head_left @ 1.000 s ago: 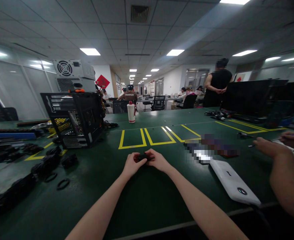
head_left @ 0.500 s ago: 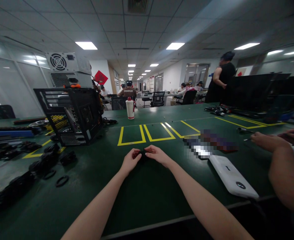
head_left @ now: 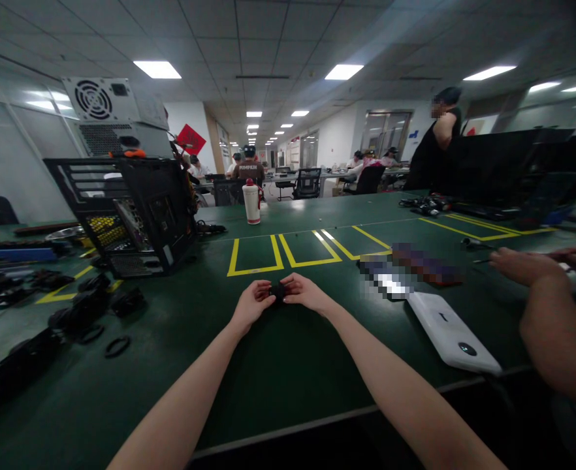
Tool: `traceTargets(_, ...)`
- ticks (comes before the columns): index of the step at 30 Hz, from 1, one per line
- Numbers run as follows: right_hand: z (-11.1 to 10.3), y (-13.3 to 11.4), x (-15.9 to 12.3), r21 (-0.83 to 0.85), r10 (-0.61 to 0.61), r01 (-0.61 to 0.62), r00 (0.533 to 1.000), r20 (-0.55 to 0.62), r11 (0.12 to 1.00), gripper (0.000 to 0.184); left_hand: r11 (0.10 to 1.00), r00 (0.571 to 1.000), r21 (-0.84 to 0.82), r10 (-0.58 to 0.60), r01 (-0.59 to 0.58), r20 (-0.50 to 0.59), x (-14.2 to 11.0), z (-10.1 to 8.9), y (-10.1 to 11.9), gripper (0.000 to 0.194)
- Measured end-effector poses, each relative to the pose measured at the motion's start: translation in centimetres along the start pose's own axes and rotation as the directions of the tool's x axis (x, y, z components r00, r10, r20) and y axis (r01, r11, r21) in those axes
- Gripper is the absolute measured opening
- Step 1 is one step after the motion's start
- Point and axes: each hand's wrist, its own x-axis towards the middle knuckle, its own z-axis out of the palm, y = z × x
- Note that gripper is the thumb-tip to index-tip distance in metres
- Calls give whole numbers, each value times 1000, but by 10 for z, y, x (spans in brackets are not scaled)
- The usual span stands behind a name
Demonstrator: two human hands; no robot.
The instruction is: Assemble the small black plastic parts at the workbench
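Over the green table (head_left: 288, 365), my left hand (head_left: 255, 301) and my right hand (head_left: 306, 294) meet at a small black part (head_left: 277, 292). Fingertips of both hands are closed on it from either side. The part is dark and roundish; fingers cover some of it and its exact kind is not clear. Off to the left lie a black ring (head_left: 117, 346) and a pile of black parts (head_left: 28, 362), which neither hand touches.
An open computer case (head_left: 155, 215) stands at left with a power supply (head_left: 96, 98) above. A white cup (head_left: 252, 203) stands beyond yellow tape. At right are a white device (head_left: 452, 333), a monitor (head_left: 488, 166) and a co-worker's hands (head_left: 528, 266).
The dark part shows more clearly between my fingers, which remain on it. My view has tipped down slightly. In the background, the standing person's arm has come up.
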Motion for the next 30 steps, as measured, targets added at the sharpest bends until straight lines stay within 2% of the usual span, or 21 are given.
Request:
traceTargets(7,-1,4,1,-11,66,-66,997,-29,998,47,1000,1000,4,1,-1,-16,1,-1,-1,39)
traceTargets(17,-2,1,-1,30,38,-38,999,10,999,49,1000,1000,13,-26,26,-17,-2,1,6,37)
traceTargets(21,-1,-1,0,52,91,-89,995,-39,995,43,999,999,17,-38,39,-38,-1,1,5,37)
traceTargets(23,-1,0,0,75,86,-85,996,-17,994,42,999,999,13,-40,40,-36,0,1,4,37)
traceTargets(27,-1,-1,-2,85,52,-55,998,30,995,52,999,999,19,-37,38,-20,1,0,2,37)
traceTargets(30,-1,-2,-2,95,60,-62,998,22,994,43,997,999,54,-49,49,-14,1,-1,1,35)
